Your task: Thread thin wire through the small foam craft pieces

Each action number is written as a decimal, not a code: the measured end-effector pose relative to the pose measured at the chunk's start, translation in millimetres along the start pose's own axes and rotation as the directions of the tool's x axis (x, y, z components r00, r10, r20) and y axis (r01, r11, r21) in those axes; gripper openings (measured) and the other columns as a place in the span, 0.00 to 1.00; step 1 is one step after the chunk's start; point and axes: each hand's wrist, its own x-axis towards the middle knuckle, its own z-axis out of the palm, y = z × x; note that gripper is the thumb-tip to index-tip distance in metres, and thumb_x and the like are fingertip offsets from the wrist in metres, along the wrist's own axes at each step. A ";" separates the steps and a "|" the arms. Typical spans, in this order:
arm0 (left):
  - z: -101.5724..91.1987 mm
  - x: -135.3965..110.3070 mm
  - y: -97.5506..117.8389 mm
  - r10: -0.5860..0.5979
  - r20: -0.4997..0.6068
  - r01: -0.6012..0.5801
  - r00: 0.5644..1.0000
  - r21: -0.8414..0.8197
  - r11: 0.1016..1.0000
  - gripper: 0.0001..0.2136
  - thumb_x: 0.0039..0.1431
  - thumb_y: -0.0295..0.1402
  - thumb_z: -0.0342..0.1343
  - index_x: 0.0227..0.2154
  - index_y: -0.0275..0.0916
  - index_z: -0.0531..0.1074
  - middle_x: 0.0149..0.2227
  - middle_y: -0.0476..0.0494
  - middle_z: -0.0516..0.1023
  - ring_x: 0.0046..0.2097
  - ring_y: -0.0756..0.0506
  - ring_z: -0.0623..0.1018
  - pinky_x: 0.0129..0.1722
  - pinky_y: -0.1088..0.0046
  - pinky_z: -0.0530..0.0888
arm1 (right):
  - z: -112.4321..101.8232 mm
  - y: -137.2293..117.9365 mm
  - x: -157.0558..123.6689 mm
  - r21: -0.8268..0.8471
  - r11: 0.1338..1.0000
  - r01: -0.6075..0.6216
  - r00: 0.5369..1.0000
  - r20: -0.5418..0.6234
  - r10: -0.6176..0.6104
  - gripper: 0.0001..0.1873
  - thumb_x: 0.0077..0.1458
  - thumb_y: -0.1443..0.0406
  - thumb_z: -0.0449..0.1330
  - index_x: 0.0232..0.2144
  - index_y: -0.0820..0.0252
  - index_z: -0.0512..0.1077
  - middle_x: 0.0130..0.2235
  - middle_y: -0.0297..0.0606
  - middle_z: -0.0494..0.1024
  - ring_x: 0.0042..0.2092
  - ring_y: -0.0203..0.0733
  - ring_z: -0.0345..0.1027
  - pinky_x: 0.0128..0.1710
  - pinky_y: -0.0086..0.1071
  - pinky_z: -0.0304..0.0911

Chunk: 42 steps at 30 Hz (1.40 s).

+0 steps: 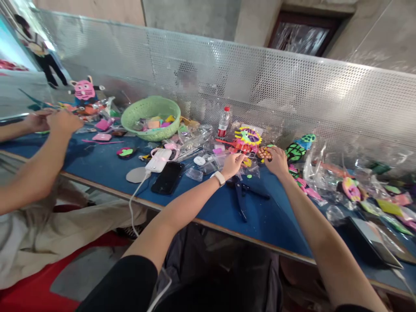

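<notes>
In the head view, my left hand (232,166), with a white band at the wrist, has its fingers pinched together beside a red piece (239,147). What it pinches is too small to make out. My right hand (277,161) curls its fingers over a brown-and-orange patterned piece (263,153), partly hiding it. Just beyond both hands lies a round purple figure with a yellow fringe (252,136). Dark-handled pliers or cutters (239,195) rest on the blue table (211,208) in front of my hands.
A green basket (130,113) of colourful pieces, a red-capped bottle (224,122), a black phone (167,178) and a white charger (158,160) with a cable stand leftward. Plastic-wrapped pieces and a dark case (367,242) lie right. A co-worker's hands (61,120) are far left. A perforated metal panel (292,82) runs behind.
</notes>
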 end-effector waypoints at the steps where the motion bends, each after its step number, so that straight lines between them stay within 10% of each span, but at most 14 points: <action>1: -1.1 0.9 -0.2 -0.007 -0.009 0.006 1.000 -0.010 1.000 0.21 0.80 0.49 0.55 0.45 0.34 0.83 0.49 0.31 0.90 0.36 0.44 0.89 0.33 0.72 0.80 | -3.6 -5.1 -6.6 0.022 1.000 0.002 1.000 0.008 -0.003 0.23 0.59 0.63 0.62 0.55 0.61 0.82 0.64 0.57 0.79 0.67 0.68 0.69 0.71 0.62 0.62; 7: -6.2 5.3 -2.2 -0.032 -0.064 0.030 0.997 -0.032 0.999 0.22 0.78 0.51 0.57 0.40 0.37 0.84 0.46 0.34 0.90 0.35 0.43 0.89 0.33 0.69 0.81 | -31.4 -53.8 -86.1 0.169 0.979 0.117 0.947 0.279 -0.161 0.13 0.65 0.56 0.62 0.41 0.53 0.85 0.48 0.49 0.85 0.54 0.61 0.77 0.61 0.55 0.72; 12: -6.0 5.7 -3.4 -0.014 -0.079 0.015 0.997 0.018 1.000 0.21 0.79 0.48 0.56 0.41 0.36 0.85 0.45 0.33 0.90 0.34 0.43 0.88 0.32 0.71 0.78 | -40.1 -85.9 -134.4 0.116 0.983 0.142 0.887 0.427 -0.178 0.15 0.70 0.56 0.60 0.50 0.54 0.84 0.51 0.50 0.85 0.55 0.62 0.77 0.57 0.52 0.73; 30: -19.6 11.0 6.2 -0.157 -0.189 0.119 0.969 -0.198 0.973 0.14 0.79 0.38 0.57 0.40 0.35 0.83 0.44 0.37 0.90 0.34 0.45 0.88 0.33 0.71 0.80 | -27.2 -53.3 -114.9 0.391 0.920 0.013 0.906 0.385 -0.177 0.15 0.66 0.60 0.57 0.49 0.55 0.82 0.49 0.49 0.85 0.51 0.58 0.82 0.58 0.54 0.77; 42: -45.8 20.8 7.5 -0.192 -0.214 0.122 0.958 -0.305 0.945 0.15 0.82 0.40 0.51 0.46 0.36 0.80 0.50 0.34 0.89 0.42 0.43 0.91 0.45 0.64 0.88 | -47.2 -9.8 -94.3 0.037 0.986 -0.165 0.915 0.379 0.139 0.17 0.64 0.70 0.60 0.51 0.64 0.84 0.49 0.53 0.88 0.53 0.59 0.83 0.56 0.48 0.75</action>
